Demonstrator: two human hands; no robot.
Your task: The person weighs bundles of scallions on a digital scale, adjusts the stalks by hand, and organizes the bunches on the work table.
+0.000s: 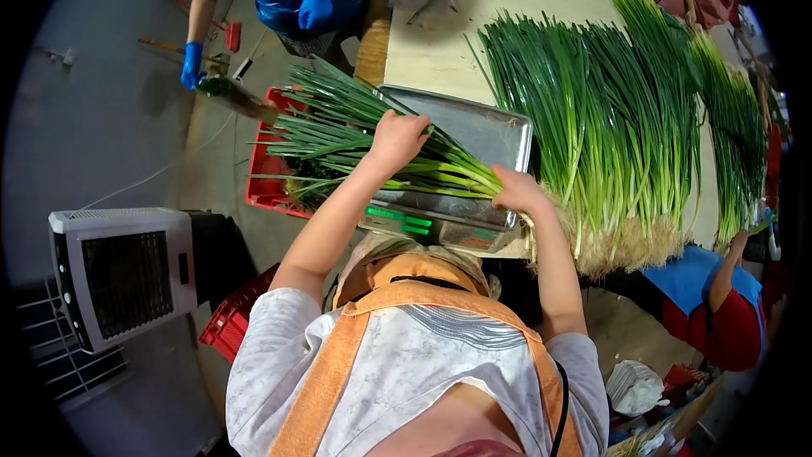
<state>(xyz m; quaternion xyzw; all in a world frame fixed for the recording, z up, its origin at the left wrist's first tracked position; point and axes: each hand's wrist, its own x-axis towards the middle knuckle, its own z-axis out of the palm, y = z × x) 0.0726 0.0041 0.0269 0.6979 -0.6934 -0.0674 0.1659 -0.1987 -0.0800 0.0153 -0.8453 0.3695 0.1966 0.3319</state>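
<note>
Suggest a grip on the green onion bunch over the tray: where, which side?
Probably grip the green onion bunch by its pale stem end, from the right, at the right hand; stalks converge there, while leaves fan left beyond the metal tray. Being long, it likely needs a second hold from above, mid-length, at the left hand.
</note>
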